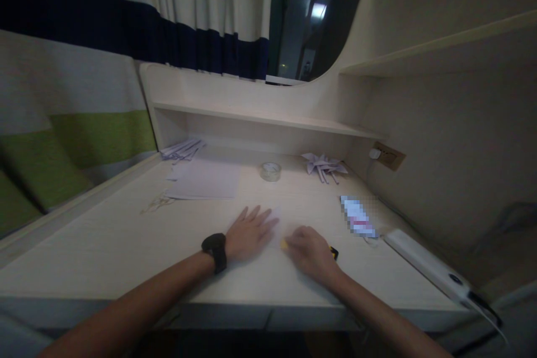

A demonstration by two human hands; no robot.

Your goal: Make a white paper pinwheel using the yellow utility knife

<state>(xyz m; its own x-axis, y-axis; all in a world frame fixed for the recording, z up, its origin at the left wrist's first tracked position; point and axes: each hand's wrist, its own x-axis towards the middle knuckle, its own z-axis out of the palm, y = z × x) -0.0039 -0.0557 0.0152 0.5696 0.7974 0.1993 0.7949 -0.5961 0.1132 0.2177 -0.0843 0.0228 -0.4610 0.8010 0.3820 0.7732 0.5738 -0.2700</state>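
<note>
Centrally, low in the frame, I saw a pale sheet of paper (274,229) lying flat on the desk (104,246), hard to separate from the light wood in the dim light. My left hand (248,234) lay palm down on it with the fingers spread and nothing gripped, a black watch (215,251) on the wrist. My right hand (310,253) sat just beside it, apart from the left, curled loosely over a small yellow object (285,244) at its fingertips; I could not tell whether it truly clamped that object. A black-and-yellow bit (334,252) peeked out at the right edge of that hand.

Farther up the desk stood a roll of clear tape (271,171), with a stack of white sheets (205,179) to its left and folded paper strips (182,149) beyond those. Right of the tape lay paper pinwheels (323,165). A white power strip (428,265) ran along the lower right, and a striped curtain (126,22) filled the upper left.
</note>
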